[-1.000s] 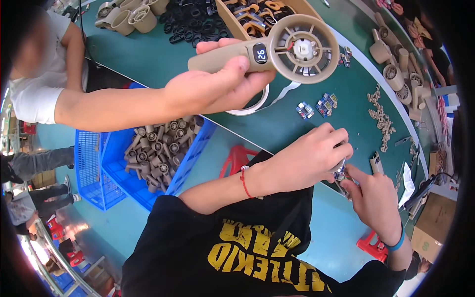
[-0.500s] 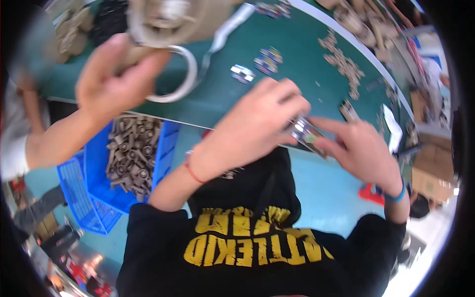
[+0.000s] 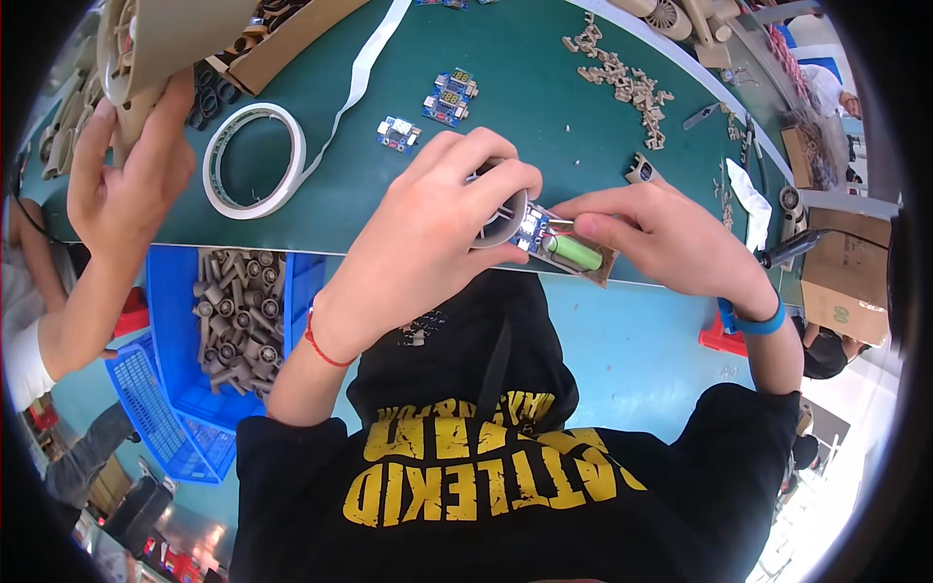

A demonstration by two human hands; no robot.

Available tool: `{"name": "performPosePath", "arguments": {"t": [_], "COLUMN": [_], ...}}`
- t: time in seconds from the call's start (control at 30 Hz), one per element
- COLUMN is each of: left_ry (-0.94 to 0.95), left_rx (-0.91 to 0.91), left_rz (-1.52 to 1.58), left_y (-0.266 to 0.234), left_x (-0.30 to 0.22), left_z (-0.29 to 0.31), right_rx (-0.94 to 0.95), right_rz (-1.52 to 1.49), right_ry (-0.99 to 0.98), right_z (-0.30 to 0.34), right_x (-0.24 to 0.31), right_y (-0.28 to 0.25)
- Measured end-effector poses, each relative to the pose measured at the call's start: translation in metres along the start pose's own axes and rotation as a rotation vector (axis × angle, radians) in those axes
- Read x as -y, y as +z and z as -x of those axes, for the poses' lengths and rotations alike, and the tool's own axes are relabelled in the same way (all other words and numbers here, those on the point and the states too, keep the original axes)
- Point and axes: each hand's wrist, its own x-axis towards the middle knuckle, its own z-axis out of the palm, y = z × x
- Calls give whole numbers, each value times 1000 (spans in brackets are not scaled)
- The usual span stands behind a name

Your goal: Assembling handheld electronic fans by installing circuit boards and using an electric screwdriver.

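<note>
My left hand is wrapped around the round head of a beige handheld fan housing, tilted above the table's near edge. Its handle lies open toward my right hand, showing a small blue circuit board, thin red wires and a green battery cell. Thumb and index finger of my right hand are pinched together over the handle beside the board and wires; whatever is between them is too small to make out. Two blue boards with displays and another blue board lie beyond my left hand.
A tape roll with a pulled-out strip lies on the green table. Small beige parts are scattered at far right, near a soldering iron. A blue crate holds beige housings. At left, a co-worker's hand grips another housing.
My view has shifted, and the green battery and board now show clearly between my hands. The co-worker's hand and housing sit farther left in view. My right hand's fingers have closed nearer the board.
</note>
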Motion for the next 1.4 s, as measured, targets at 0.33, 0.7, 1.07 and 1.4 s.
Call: {"name": "performPosePath", "arguments": {"t": [0.33, 0.7, 1.07, 1.4], "left_ry": [7, -5, -15, -23], "left_rx": [-1, 4, 29, -13], "left_rz": [1, 26, 26, 33], "left_y": [-1, -1, -3, 0], "left_x": [0, 1, 0, 1], "left_z": [-1, -5, -3, -1], "right_rx": [10, 82, 63, -72], "right_rz": [-3, -115, -60, 450], "right_ry": [77, 143, 17, 77], "right_z": [-1, -3, -2, 0], "right_x": [1, 4, 1, 22], "right_y": [2, -5, 0, 2]}}
